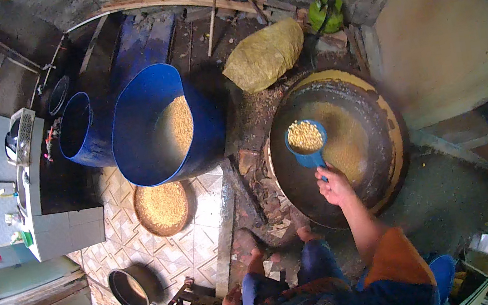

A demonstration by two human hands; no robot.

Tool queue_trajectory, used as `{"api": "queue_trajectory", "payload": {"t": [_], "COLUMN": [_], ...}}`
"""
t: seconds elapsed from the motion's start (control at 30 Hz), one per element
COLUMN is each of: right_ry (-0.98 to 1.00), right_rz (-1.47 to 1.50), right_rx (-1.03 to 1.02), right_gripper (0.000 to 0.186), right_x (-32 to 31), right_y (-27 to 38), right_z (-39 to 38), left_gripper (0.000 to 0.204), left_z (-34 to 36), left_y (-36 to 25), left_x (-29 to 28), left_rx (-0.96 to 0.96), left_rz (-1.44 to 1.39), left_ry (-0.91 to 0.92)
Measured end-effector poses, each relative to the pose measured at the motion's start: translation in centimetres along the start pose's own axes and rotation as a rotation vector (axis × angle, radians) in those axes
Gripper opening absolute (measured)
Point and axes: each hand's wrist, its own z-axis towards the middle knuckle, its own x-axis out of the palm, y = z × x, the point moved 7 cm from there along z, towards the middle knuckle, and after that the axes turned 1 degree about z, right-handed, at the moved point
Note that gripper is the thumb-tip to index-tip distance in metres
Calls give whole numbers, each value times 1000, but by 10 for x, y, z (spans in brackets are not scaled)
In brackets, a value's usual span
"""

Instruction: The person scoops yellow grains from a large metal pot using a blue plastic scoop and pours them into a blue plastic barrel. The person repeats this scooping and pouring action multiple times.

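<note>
Gripping the blue scoop (307,159) by its handle, my right hand (336,188), above the wide pan (300,189).
Pale beans (304,136) at the hand's eleven o'clock; probably front-heavy, stiff, spill-prone; best held high on the handle. Left hand (232,299): cannot tell.

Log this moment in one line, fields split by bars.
right hand: holds blue scoop of pale grains over wide round pan | left hand: beside left knee, grip unclear | blue tub: more grains inside
</note>
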Motion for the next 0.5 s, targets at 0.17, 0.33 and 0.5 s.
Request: {"api": "queue_trajectory", "payload": {"t": [0.17, 0.33, 0.5], "right_ry": [2, 50, 160], "right_rz": [-151, -331, -464], "right_rx": [-71, -104, 63], "right_gripper": [16, 33, 37], "right_x": [52, 114, 192], "right_y": [2, -18, -89], "right_z": [-79, -135, -122], "left_gripper": [46, 53, 50], "left_z": [-20, -60, -69], "left_y": [-34, -100, -8], "left_x": [-21, -51, -44], "left_rx": [-196, -355, -422], "left_rz": [-316, -595, -708], "left_ry": [-147, -182, -258]}}
